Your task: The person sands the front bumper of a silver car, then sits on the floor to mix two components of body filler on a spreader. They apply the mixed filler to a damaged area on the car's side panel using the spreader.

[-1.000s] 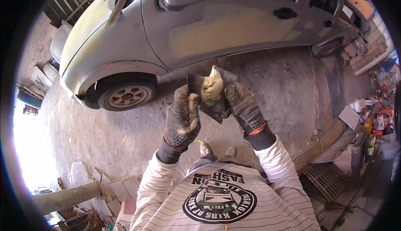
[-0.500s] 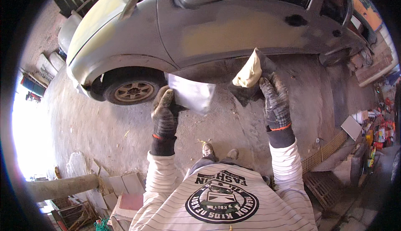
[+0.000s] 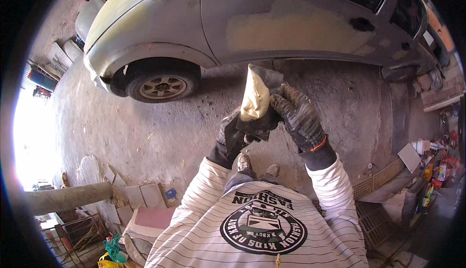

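Observation:
A thick mound of cream-coloured body filler point(image 3: 256, 96) sits on a dark, thin spreader sheet point(image 3: 273, 77) in front of my chest. My right hand point(image 3: 300, 118), in a grey-black knit glove, grips that sheet with thumb and fingers at its right side. My gloved left hand point(image 3: 231, 134) is closed on a second black flat spreader point(image 3: 256, 126), held low against the filler. The two pieces overlap, so their contact is partly hidden. Beyond the hands stands a car point(image 3: 213, 30) in dull grey, with a yellowish filled patch point(image 3: 291, 30) on its door.
The car's front wheel point(image 3: 162, 87) is at the left, on a concrete floor point(image 3: 160, 137). A thick pipe point(image 3: 73, 197) and loose tiles point(image 3: 153, 196) lie at the lower left. To the right are a metal grating point(image 3: 381, 178), a white board point(image 3: 409, 158) and assorted clutter point(image 3: 439, 171).
My hands have come together from apart. The left hand's sheet, which looked white and shiny before, now appears dark and touches or overlaps the filler-laden one. The car has shifted slightly in view.

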`<state>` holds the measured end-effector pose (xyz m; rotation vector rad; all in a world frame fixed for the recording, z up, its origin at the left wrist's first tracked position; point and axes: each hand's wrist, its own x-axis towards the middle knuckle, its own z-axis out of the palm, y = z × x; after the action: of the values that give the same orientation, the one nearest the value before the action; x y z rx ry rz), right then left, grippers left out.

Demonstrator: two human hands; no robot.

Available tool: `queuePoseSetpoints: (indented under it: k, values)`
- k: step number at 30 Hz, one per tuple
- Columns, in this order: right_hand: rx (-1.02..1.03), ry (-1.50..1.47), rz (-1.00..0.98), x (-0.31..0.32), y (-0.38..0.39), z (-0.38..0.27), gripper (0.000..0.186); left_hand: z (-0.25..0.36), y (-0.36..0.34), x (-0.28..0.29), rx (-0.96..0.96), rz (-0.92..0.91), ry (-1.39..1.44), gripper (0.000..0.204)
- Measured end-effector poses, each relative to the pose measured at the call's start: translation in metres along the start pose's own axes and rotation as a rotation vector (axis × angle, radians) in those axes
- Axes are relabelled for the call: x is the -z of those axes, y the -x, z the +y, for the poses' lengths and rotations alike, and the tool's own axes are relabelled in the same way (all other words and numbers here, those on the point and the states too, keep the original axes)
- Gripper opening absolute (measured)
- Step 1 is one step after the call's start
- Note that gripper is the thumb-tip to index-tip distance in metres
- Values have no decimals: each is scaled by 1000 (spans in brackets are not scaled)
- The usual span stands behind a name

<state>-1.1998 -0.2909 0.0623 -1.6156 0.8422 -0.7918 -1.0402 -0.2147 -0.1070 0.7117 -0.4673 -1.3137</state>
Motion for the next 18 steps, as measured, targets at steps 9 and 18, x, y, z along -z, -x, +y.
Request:
queuePoseSetpoints:
  k: [9,18]
  values:
    - [39,-93,163,21,6,6,28,49,-12,-6,-205,423,122,19]
    - [33,141,217,7,8,47,16,39,-1,-1,-782,556,-830,27]
